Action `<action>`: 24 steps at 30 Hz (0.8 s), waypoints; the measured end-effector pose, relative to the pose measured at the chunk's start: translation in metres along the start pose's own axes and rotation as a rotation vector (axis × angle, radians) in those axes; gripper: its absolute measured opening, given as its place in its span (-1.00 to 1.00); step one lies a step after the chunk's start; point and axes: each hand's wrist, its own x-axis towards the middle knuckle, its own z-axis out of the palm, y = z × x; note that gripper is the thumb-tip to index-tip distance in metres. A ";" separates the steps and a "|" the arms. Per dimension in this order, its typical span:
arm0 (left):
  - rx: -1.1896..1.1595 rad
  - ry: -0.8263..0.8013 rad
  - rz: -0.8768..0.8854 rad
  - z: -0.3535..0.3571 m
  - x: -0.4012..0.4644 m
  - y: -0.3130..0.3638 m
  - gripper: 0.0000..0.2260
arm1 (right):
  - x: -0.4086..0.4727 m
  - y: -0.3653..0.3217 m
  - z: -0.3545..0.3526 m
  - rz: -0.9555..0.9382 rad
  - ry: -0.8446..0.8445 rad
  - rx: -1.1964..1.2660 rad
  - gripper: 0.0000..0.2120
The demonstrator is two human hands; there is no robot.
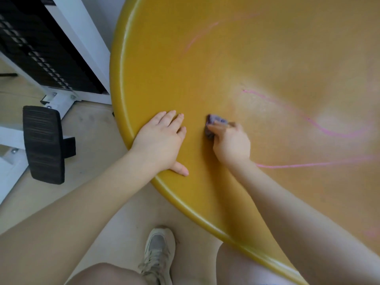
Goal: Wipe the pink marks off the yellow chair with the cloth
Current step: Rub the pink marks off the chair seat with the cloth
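arms: both bare to the frame edge, no sleeves | left hand: bare, no rings | right hand: bare | legs: knees bare | footwear: grey-beige lace-up sneaker, pale laces

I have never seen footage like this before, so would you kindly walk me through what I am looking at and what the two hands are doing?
There is no machine here: this is one picture from a camera worn on a person's head, looking down at their own bare arms. The big glossy yellow plastic chair fills most of the view, and it carries thin pink drawn lines. The left hand lies flat and open near the chair's rim, apparently steadying it. The right hand has its fingers closed on a small bunched purple cloth, pressed on the yellow surface to the left of the pink lines. Below are the person's knees and a grey lace-up shoe on the pale floor.
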 end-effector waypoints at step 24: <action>-0.003 -0.228 -0.064 -0.001 -0.024 0.026 0.11 | -0.082 -0.007 0.000 -0.347 0.036 0.208 -0.60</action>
